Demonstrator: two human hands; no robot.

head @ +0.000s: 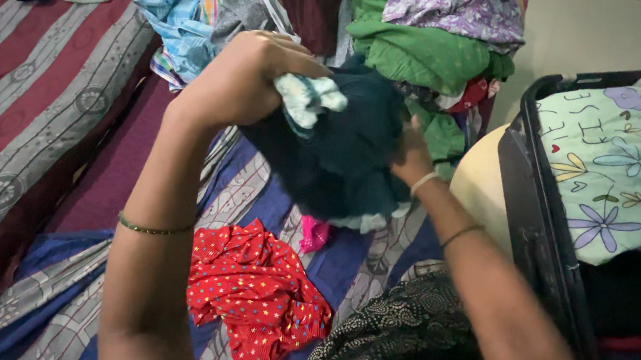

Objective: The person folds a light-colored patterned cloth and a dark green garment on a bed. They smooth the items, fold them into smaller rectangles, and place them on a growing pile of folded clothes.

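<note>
Both hands are gripping a dark teal garment point(346, 148): left hand point(240, 82) clenched above it, right hand point(411, 157) beside it; loose folds risk slipping free.

Down near the bottom, a red cloth with small coloured stars point(254, 297) lies crumpled on the striped maroon, grey and blue bedspread point(30, 96), with a bit of bright pink fabric point(314, 234) just beyond it and a dark patterned black garment point(399, 338) to its right. Up top there's a heaped pile: a green garment point(422, 51), a purple printed one point(456, 8) on top of it, and a light blue cloth point(177, 16) to the left. Off to the right stands a black basket point(539, 212) holding a pale floral sheet point(619, 165).
</note>
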